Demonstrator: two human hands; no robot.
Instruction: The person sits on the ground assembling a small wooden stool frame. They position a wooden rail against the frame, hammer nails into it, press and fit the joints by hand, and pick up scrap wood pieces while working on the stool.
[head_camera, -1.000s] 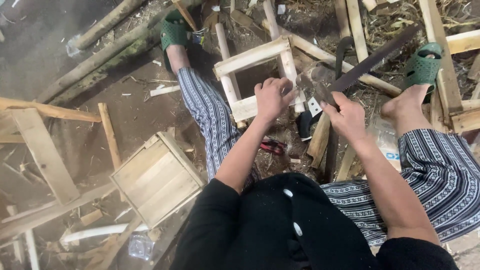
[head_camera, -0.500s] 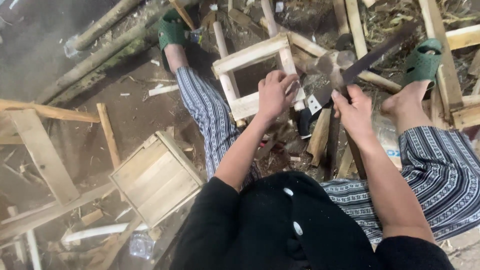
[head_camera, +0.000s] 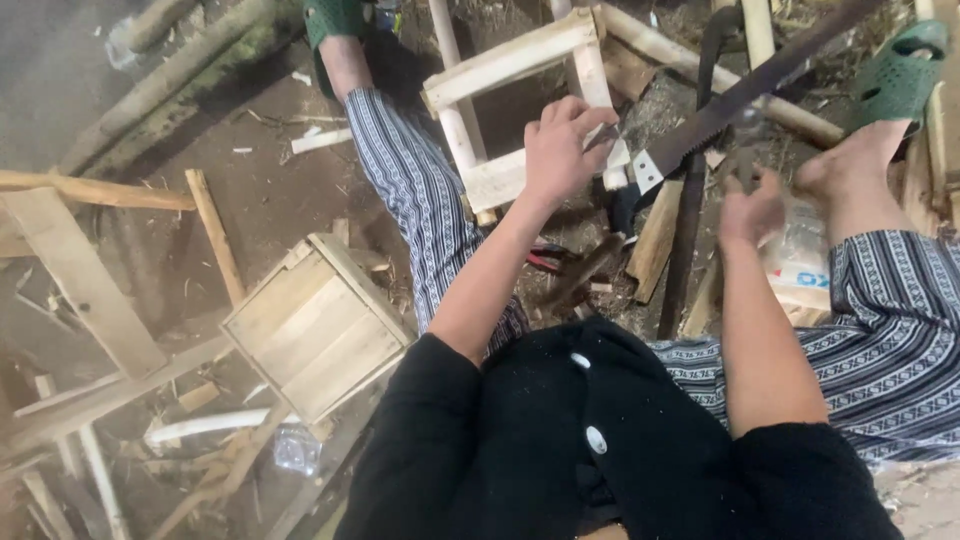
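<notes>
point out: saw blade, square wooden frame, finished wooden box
saw blade (head_camera: 740, 105), head view, middle of the dark blade.
square wooden frame (head_camera: 500, 65), head view, its far rail, bare wood.
wooden box (head_camera: 315, 325), head view, centre of its slatted top face.

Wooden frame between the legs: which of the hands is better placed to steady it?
Left. The left hand already rests on the wooden frame at its near rail; the right hand is blurred, off the frame, beside the saw.

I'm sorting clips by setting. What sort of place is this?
Probably an informal woodworking spot on a dirt floor. The left hand steadies a pale wooden frame, a handsaw lies by the right hand, and a slatted box sits among offcuts.
</notes>
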